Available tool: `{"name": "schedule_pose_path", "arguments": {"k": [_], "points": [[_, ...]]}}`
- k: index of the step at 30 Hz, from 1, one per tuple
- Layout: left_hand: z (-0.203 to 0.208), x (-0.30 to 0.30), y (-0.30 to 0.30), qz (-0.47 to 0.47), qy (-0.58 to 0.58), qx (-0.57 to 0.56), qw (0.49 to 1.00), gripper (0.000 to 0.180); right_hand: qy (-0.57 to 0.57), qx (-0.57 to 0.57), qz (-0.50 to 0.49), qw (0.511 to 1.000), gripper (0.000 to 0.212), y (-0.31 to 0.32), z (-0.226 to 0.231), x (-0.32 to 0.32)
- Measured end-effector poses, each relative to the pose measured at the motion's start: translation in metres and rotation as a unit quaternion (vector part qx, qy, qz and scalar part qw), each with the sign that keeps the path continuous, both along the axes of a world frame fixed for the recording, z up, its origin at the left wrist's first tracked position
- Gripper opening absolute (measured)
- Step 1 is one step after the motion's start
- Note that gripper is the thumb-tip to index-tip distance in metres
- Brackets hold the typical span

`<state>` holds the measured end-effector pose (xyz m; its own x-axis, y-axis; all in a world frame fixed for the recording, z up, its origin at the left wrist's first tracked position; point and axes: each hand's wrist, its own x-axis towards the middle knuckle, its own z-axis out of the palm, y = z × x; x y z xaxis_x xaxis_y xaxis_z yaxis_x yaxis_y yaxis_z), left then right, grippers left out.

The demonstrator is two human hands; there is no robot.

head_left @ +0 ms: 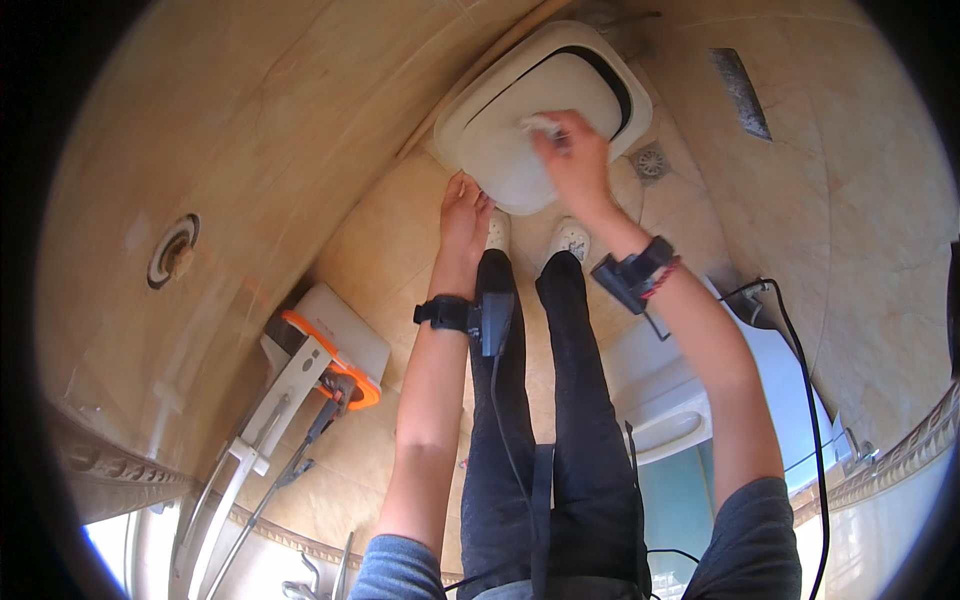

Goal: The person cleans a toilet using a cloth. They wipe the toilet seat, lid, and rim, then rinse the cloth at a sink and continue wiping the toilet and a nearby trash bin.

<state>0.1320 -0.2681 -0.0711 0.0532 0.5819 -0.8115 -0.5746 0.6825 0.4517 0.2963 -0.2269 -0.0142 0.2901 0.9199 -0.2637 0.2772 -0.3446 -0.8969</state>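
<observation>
A white, rounded, lidded fixture point(480, 130), which looks like a bin or toilet, stands at the top of the view. A dark gap curves along the far right edge of its lid. My right hand point(578, 160) is over the lid, fingers closed on a small crumpled white wipe point(541, 125), either tissue or cloth. At the near left edge of the lid is my left hand point(465, 215), its fingers partly spread and holding nothing visible. Whether its fingertips press on the rim is hard to tell. Both wrists carry strapped black devices.
A round floor drain point(651, 163) lies right of the fixture. My feet in white shoes point(570, 238) stand close before it. Mops with an orange-edged head point(335, 355) lean at lower left. A black cable point(800, 370) hangs at right beside a white appliance point(765, 375).
</observation>
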Motion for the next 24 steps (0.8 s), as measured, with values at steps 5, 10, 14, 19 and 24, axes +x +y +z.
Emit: {"name": "schedule_pose_path", "arguments": {"k": [5,10,14,19,24], "points": [[-0.008,0.003,0.005,0.000,0.021,-0.033,0.999,0.014,-0.214,0.045,-0.091,0.971,0.023,0.037,-0.029,0.055],[-0.020,0.000,0.019,-0.051,0.050,-0.117,0.991,0.009,-0.325,0.026,-0.075,0.942,0.022,0.075,-0.051,0.077],[-0.033,-0.003,0.021,-0.049,0.030,-0.120,0.991,0.013,-0.325,-0.035,-0.019,0.945,0.020,0.078,-0.057,0.066],[-0.048,-0.011,0.016,-0.070,0.011,-0.111,0.991,0.016,-0.304,0.048,-0.036,0.951,0.018,0.078,-0.064,0.052],[-0.044,-0.008,0.012,-0.016,0.057,-0.141,0.988,0.022,-0.282,0.170,0.016,0.944,0.021,0.061,-0.046,0.008]]}}
